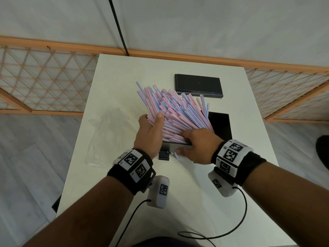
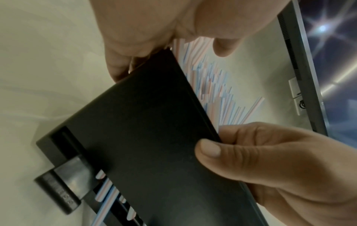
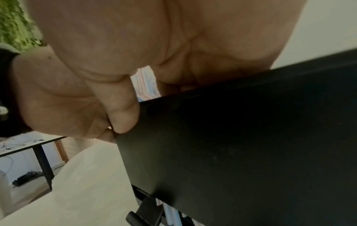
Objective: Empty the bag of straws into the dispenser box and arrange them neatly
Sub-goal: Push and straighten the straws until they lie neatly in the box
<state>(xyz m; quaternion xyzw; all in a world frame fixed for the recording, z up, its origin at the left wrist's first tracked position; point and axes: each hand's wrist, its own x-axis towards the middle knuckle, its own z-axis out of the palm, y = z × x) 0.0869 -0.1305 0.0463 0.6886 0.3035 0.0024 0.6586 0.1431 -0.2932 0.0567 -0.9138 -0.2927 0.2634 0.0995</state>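
Empty bag (image 1: 106, 132): clear film, lying flat and crumpled on the white surface (image 1: 110, 184), left of the box. Judged limp and nearly weightless; it needs no further handling.

Left hand (image 1: 151, 134): set against the left flank of the straw heap. The fingers lie nearly straight along the straws, with the thumb (image 1: 159, 120) laid over the top of the heap. It steadies and presses rather than clamps.

Straws (image 1: 170, 111): pink- and blue-striped, fanned out and standing proud of the box, with their far ends uneven. A few tips poke out of the front slot, seen in the left wrist view (image 2: 108, 189). Judged light, springy and smooth, so they slide past one another and spill readily. Handle them as a bundle, from both flanks, and do not pinch single straws, which are likely to kink.

Dispenser box (image 1: 220, 125): black, rigid, open at the top and resting on the surface. Its push tab (image 1: 163, 155) faces the person. Judged light enough to shift if pushed from one side only.

Right hand (image 1: 197, 147): at the near right corner of the box. The fingers curl over the rim onto the straws and the thumb (image 2: 210, 148) presses on the outer front wall, so the hand grips the wall.

Lid (image 1: 198, 84): black, lying flat beyond the straws and apart from the box.
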